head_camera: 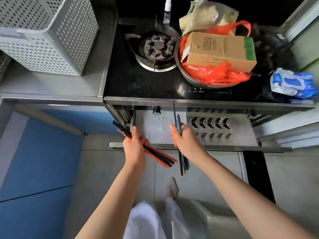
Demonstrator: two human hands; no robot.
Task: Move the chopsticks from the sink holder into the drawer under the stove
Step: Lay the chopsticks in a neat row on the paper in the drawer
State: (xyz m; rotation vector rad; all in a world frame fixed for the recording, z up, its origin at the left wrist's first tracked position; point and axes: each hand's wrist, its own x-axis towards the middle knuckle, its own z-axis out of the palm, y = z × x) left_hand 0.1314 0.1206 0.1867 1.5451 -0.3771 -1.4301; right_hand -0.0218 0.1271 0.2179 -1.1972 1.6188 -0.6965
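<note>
My left hand [134,147] is closed around a bundle of red and black chopsticks [159,155] that slants from upper left to lower right. A second bundle, dark blue and black chopsticks [183,163], stands nearly upright in my right hand [185,139]. Both hands hover over the open drawer [200,146] under the black stove [146,83]. The drawer is lined with a white sheet [155,128] on the left and has a slotted metal plate [211,129] on the right. The sink holder is not in view.
On the stove sit a gas burner [156,47] and a metal bowl [193,80] holding a red bag and a cardboard box [219,50]. A perforated white basket [48,33] stands on the counter at left. A blue wipes pack [293,83] lies at right. My foot shows below.
</note>
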